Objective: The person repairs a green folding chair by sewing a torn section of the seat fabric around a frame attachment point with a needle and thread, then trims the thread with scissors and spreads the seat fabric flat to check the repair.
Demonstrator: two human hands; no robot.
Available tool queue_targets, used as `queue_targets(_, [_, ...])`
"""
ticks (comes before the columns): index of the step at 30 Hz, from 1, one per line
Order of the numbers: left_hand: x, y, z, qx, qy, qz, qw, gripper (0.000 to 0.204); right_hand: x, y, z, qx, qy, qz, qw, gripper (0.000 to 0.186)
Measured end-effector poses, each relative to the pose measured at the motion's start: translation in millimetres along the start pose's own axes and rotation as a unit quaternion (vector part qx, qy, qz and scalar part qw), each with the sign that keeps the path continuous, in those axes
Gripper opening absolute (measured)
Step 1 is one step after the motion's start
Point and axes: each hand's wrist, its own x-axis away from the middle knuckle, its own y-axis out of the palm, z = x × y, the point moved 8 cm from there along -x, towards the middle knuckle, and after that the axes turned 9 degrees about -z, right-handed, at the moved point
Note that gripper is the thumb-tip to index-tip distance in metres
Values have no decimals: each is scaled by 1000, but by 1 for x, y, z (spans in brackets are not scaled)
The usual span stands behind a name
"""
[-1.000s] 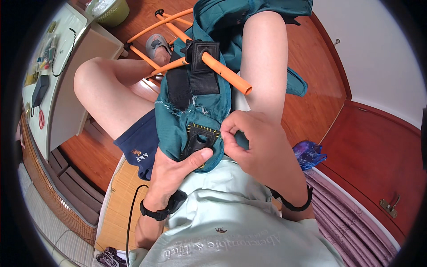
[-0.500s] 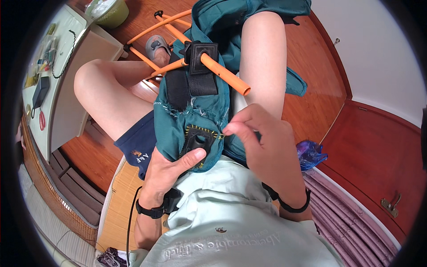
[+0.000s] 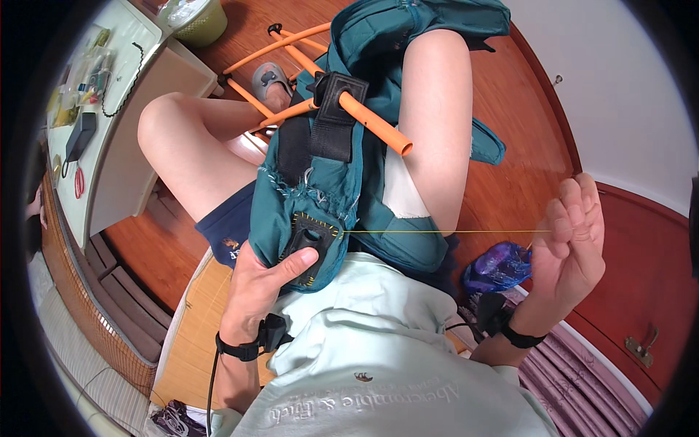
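Observation:
My left hand (image 3: 256, 280) is closed on the rounded end of a teal fabric piece (image 3: 268, 233) across my lap, thumb pressing a black patch (image 3: 298, 244) that has a hole and yellow stitches round its edge. From the patch's right edge a yellow thread (image 3: 444, 231) runs taut and almost level to my right hand (image 3: 575, 244). That hand is raised out to the right, its fingers pinched on the thread; any needle is too small to make out. Above the patch, white-and-teal frayed threads cross the fabric beside a black strap (image 3: 333, 138).
An orange tube (image 3: 375, 124) passes through a black fitting on the fabric, joined to an orange frame (image 3: 291, 54) beyond. At left stands a pale table (image 3: 120, 146) with a dark case (image 3: 81, 135). A green basket (image 3: 204, 25) and a blue plastic bag (image 3: 495, 269) are on the floor.
My right hand has swung from beside the patch far out to the right, drawing the yellow thread into a long straight line. The left hand keeps its hold on the fabric.

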Motion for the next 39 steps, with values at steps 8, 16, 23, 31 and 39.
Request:
queue_targets(8, [-1, 8, -7, 75, 0, -11, 997, 49, 28, -33, -17, 118, 7, 62, 991, 14])
queue_targets(16, [-16, 23, 0, 45, 1, -61, 997, 50, 20, 19, 101, 194, 333, 50, 921, 22])
queue_targets(23, [-28, 34, 0, -56, -22, -4, 998, 48, 13, 24, 160, 184, 246, 69, 949, 14])
queue_targets(31, [-27, 25, -5, -127, -38, -31, 991, 53, 21, 7, 151, 209, 310, 115, 920, 14])
queue_targets(39, [19, -21, -32, -18, -89, -53, 994, 78, 49, 29, 73, -104, 295, 170, 934, 9])
